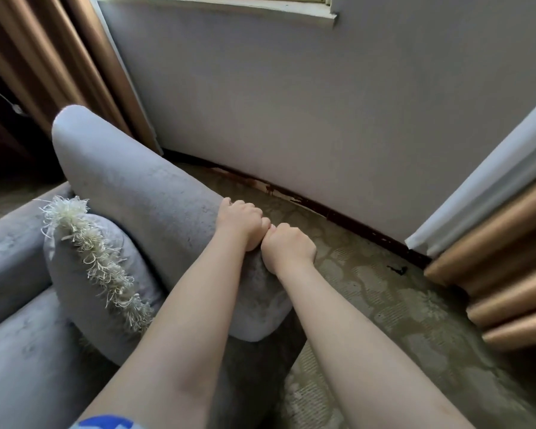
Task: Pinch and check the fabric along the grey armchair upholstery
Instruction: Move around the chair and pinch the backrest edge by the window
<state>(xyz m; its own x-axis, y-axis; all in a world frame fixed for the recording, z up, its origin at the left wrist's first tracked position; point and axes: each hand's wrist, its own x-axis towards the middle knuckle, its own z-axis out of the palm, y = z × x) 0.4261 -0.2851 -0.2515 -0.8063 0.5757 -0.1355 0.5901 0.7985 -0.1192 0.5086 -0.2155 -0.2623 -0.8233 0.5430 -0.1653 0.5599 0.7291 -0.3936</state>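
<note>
Two hands at work on the outer edge of the grey armchair's armrest, which runs from upper left down toward the viewer at centre. My left hand is curled over the armrest's far edge; right hand sits just beside it, knuckles touching the left's. Both sets of fingers are folded shut and appear to be nipping a fold of the grey upholstery between them, though the fingertips themselves are hidden under the knuckles, so I cannot confirm how much cloth is caught. Risks as I judge them: with both hands bunched at one spot, a hard pull could strain a seam or drag the cover off line; a shallow pinch could slip free and give a false reading of looseness; and keeping the hands together means the rest of the armrest goes unchecked unless they travel along it. Surroundings: a grey cushion with a cream fringe leans against the inner side of the armrest, blocking access to that face. Patterned carpet lies beyond the hands; pale wall with a scuffed dark skirting board stands behind. Tan curtains hang at right, well apart from the chair.
</note>
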